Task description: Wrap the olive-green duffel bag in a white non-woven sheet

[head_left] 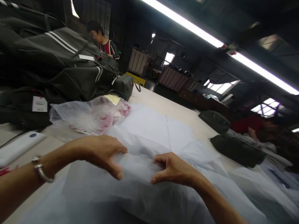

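A large sheet of thin, translucent whitish plastic lies crumpled in front of me; something dark shows faintly through its lower part. Over its left side is my left hand, thumb apart from the fingers, a metal bangle on the wrist. My right hand faces it from the other side, fingers bent and thumb spread away. Both hands are at the plastic's surface, and no fold is visibly pinched in either. Beyond my left hand rests a clear plastic bag with red and white contents.
Dark bags with white stripes are piled at the left. A white phone-like object lies on the pale table. Dark pouches sit at the right edge. One person is behind the pile, another at far right.
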Motion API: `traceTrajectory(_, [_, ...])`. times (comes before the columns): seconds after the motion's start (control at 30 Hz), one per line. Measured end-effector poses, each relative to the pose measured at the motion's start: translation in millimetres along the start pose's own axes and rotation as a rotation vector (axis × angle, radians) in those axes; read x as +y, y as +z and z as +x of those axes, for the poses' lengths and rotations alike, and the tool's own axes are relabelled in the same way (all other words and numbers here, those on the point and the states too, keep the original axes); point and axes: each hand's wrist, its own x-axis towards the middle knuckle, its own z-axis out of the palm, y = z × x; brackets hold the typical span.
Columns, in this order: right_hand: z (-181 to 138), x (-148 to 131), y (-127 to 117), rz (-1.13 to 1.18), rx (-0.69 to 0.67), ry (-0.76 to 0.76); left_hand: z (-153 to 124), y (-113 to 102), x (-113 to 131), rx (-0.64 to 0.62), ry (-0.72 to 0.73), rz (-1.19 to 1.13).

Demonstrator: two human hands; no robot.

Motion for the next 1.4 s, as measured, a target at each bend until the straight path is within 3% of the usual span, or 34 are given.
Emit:
traceTrajectory(0.1, [-5,-1,3,0.137,0.028,0.017,9,-20,-7,-0.195,0.157,-0.276])
traceTrajectory(0.23, [-7,-2,8,0.073,0.217,-0.128,44,-39,3,-0.096,0.390,-0.368])
traceTrajectory(0.33, [0,3,12,-0.038,0.386,-0.293,80,-35,18,-0.211,0.478,-0.338])
traceTrajectory(0.43, [13,16,15,-0.193,0.527,-0.476,102,-19,23,-0.302,0.427,-0.252])
traceTrajectory(0.57, [32,38,18,-0.334,0.650,-0.642,103,-6,8,-0.257,0.327,-0.193])
traceTrajectory(0.67, [44,48,21,-0.266,0.665,-0.606,97,-4,-2,-0.350,0.341,-0.222])
traceTrajectory(0.77, [50,51,21,-0.191,0.644,-0.516,97,3,-4,-0.470,0.251,-0.264])
traceTrajectory(0.9, [54,52,19,-0.170,0.591,-0.424,101,11,-16,-0.455,0.135,-0.329])
traceTrajectory(0.97, [56,52,19,-0.155,0.589,-0.400,99,6,-33,-0.404,0.115,-0.352])
traceTrajectory(1.03, [57,52,19,-0.140,0.590,-0.382,89,-5,-53,-0.244,0.093,-0.250])
traceTrajectory(1.13, [57,51,20,-0.125,0.586,-0.354,62,-17,-68,0.304,-0.070,0.205])
traceTrajectory(1.2, [57,51,20,-0.119,0.586,-0.337,45,-12,-56,0.702,-0.146,0.466])
traceTrajectory(1.23, [57,51,20,-0.120,0.589,-0.329,39,-4,-43,0.838,-0.102,0.492])
traceTrajectory(1.3, [58,52,21,-0.129,0.597,-0.322,35,25,-7,0.954,0.186,0.331])
traceTrajectory(1.33, [59,53,22,-0.134,0.603,-0.322,37,44,13,0.887,0.379,0.184])
traceTrajectory(1.37, [61,54,23,-0.138,0.609,-0.324,41,65,31,0.797,0.475,0.136])
traceTrajectory(1.4, [63,55,24,-0.144,0.616,-0.326,47,85,46,0.785,0.504,0.136])
